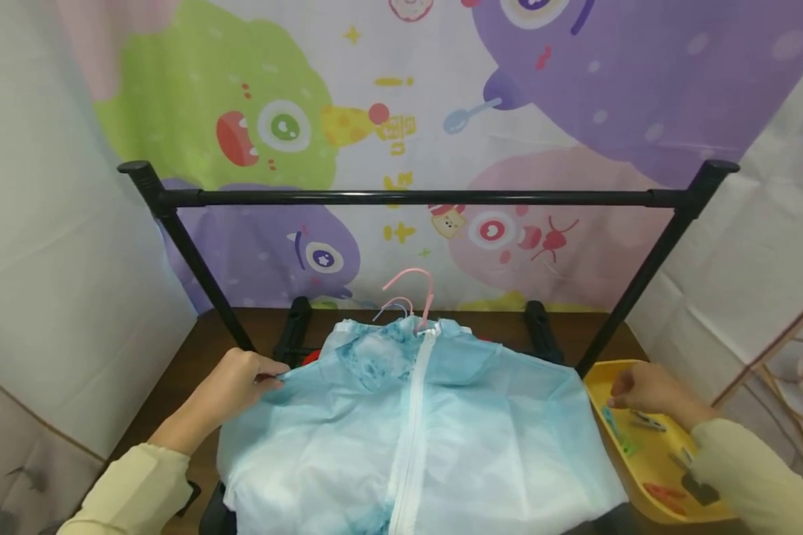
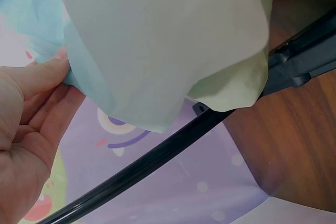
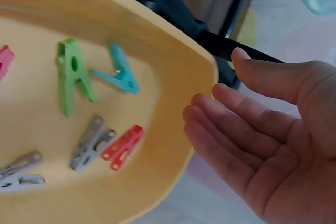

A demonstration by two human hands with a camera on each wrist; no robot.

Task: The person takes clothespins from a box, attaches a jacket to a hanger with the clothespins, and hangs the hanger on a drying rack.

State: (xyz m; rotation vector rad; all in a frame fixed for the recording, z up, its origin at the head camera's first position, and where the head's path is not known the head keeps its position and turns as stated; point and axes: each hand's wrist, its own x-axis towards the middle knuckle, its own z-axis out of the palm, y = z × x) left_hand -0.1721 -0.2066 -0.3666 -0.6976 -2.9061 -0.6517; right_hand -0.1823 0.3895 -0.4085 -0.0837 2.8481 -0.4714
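Note:
A pale blue zip-up jacket hangs in front of me on a pink hanger, whose hook sticks up from the collar. My left hand pinches the jacket's left shoulder between thumb and fingers; the left wrist view shows the blue cloth at the fingertips. Over the far end of a yellow tray is my right hand, its fingers loosely bent and holding nothing. In the tray lie a green clothespin, a teal clothespin, a red clothespin and metal clothespins.
A black rail crosses above the jacket between two slanted posts. Behind the pink hook, more hanger hooks show. The rack's feet stand on a dark wooden surface. A cartoon-print cloth covers the back.

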